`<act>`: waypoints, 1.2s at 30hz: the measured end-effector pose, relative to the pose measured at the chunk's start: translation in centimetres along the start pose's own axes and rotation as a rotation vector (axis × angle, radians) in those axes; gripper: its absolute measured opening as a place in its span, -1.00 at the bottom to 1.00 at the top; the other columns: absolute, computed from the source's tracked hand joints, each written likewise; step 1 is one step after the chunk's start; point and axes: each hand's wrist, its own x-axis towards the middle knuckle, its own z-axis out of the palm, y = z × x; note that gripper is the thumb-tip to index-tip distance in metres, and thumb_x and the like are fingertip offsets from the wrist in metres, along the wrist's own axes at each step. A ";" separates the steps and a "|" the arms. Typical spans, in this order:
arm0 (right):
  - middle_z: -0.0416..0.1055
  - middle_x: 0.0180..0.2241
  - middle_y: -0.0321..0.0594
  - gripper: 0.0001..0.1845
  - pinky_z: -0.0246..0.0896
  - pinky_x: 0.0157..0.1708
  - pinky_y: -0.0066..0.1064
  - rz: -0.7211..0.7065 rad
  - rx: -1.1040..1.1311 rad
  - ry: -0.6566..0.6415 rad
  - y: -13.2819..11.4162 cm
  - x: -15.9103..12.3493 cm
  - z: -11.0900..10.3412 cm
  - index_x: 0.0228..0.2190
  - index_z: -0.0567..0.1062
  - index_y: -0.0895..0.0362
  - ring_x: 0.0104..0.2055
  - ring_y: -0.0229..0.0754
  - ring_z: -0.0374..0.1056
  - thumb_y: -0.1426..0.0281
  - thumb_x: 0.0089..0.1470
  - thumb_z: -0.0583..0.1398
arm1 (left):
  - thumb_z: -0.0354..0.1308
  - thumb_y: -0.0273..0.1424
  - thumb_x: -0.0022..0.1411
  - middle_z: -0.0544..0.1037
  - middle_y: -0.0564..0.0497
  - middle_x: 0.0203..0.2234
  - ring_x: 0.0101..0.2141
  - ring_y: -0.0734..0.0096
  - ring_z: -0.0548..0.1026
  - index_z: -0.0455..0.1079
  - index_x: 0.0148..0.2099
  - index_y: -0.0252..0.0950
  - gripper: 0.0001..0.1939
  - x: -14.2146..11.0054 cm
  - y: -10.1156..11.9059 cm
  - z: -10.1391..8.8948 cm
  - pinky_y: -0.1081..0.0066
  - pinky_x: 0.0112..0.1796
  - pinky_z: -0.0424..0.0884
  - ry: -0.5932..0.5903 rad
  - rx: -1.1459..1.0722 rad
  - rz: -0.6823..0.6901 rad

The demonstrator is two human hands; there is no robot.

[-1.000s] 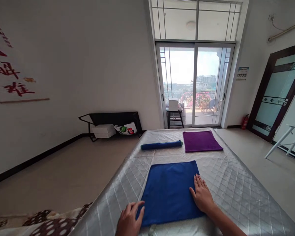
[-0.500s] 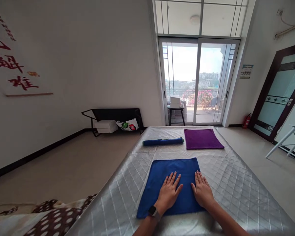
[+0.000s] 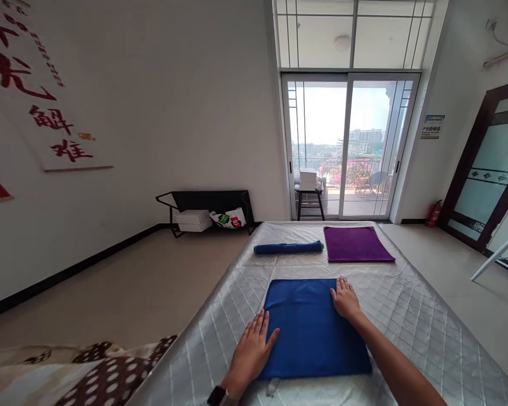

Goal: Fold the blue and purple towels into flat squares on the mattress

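Observation:
A blue cloth [image 3: 313, 332] lies flat and spread out on a silver quilted cover [image 3: 220, 316]. Along the cloth's left edge rests my left hand [image 3: 253, 347], open, palm down, with a watch on its wrist. My right hand [image 3: 345, 299] lies open at the far right corner of the same cloth, fingers pointing away from me. Beyond it are a rolled blue cloth [image 3: 288, 247] at the left and a purple cloth [image 3: 358, 245], laid flat, at the right.
A brown and cream dotted fabric [image 3: 105, 378] is at the lower left. Against the wall stands a black rack [image 3: 209, 200] holding white boxes [image 3: 193, 220]. Past the far edge are a black stool [image 3: 309, 197] and glass sliding doors [image 3: 322, 129]. White furniture legs [image 3: 497, 254] stand at the right.
My left hand has slid left from the middle of the blue cloth to its left edge. My right hand has moved forward to the far right corner. The view has shifted slightly left.

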 end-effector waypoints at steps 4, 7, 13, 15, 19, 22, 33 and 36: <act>-0.09 0.39 -0.01 -0.30 -0.37 0.36 -0.24 0.031 0.010 0.012 0.7 0.7 1.5 0.33 0.04 0.36 0.44 -0.10 -0.24 0.22 0.31 -0.19 | -0.34 -0.02 0.42 0.24 -0.26 0.30 0.30 0.07 0.19 0.20 0.33 -0.43 -0.28 3.0 3.5 -1.1 0.03 0.24 0.20 0.006 -0.001 0.020; -0.09 0.38 0.01 -0.30 -0.36 0.35 -0.23 0.034 -0.002 0.026 0.9 0.8 2.1 0.33 0.03 0.38 0.43 -0.09 -0.23 0.22 0.31 -0.19 | -0.31 -0.07 0.44 0.26 -0.21 0.30 0.30 0.10 0.18 0.19 0.34 -0.36 -0.35 6.8 8.9 -1.7 0.04 0.24 0.21 0.034 -0.072 0.199; -0.04 0.37 0.03 -0.34 -0.33 0.35 -0.23 0.028 0.008 0.020 1.0 0.9 2.2 0.33 0.05 0.34 0.43 -0.12 -0.22 0.28 0.31 -0.18 | -0.26 -0.16 0.46 0.24 -0.17 0.31 0.32 0.16 0.15 0.10 0.39 -0.23 -0.44 12.1 16.7 -0.7 0.01 0.24 0.17 -0.057 -0.173 0.255; -0.05 0.37 0.03 -0.33 -0.33 0.35 -0.23 0.040 0.021 0.027 1.0 1.0 2.4 0.33 0.04 0.34 0.43 -0.11 -0.22 0.27 0.30 -0.17 | -0.28 -0.11 0.45 0.24 -0.18 0.32 0.32 0.14 0.15 0.12 0.38 -0.25 -0.41 12.4 16.2 -0.4 0.02 0.26 0.13 -0.097 -0.159 0.196; -0.09 0.39 -0.01 -0.32 -0.36 0.35 -0.24 0.057 0.041 0.031 0.8 0.9 2.4 0.34 0.02 0.33 0.43 -0.12 -0.22 0.25 0.30 -0.17 | -0.35 -0.02 0.43 0.20 -0.16 0.33 0.33 0.12 0.11 0.13 0.38 -0.25 -0.33 12.3 10.8 -0.3 0.05 0.28 0.08 -0.125 -0.088 0.091; -0.10 0.39 -0.02 -0.32 -0.38 0.35 -0.26 0.056 0.032 0.014 0.6 0.7 1.9 0.34 0.01 0.35 0.44 -0.14 -0.24 0.26 0.30 -0.17 | -0.38 0.00 0.41 0.17 -0.20 0.34 0.34 0.10 0.08 0.11 0.38 -0.34 -0.27 12.0 4.9 -0.1 0.04 0.28 0.05 -0.135 -0.029 -0.026; -0.13 0.40 -0.07 -0.31 -0.37 0.35 -0.26 0.067 0.046 -0.020 0.4 0.4 1.2 0.34 0.00 0.33 0.44 -0.14 -0.27 0.24 0.30 -0.19 | -0.29 -0.11 0.41 0.29 -0.32 0.27 0.32 0.01 0.13 0.21 0.32 -0.48 -0.32 12.3 2.2 -0.6 -0.01 0.27 0.09 0.054 -0.021 -0.089; -0.11 0.39 -0.05 -0.31 -0.36 0.35 -0.25 0.068 0.045 -0.008 0.4 0.4 1.3 0.34 0.01 0.33 0.44 -0.14 -0.24 0.25 0.30 -0.18 | -0.28 -0.17 0.44 0.36 -0.26 0.23 0.26 0.09 0.27 0.32 0.25 -0.40 -0.41 12.8 8.1 -1.3 0.08 0.22 0.20 0.041 -0.112 0.162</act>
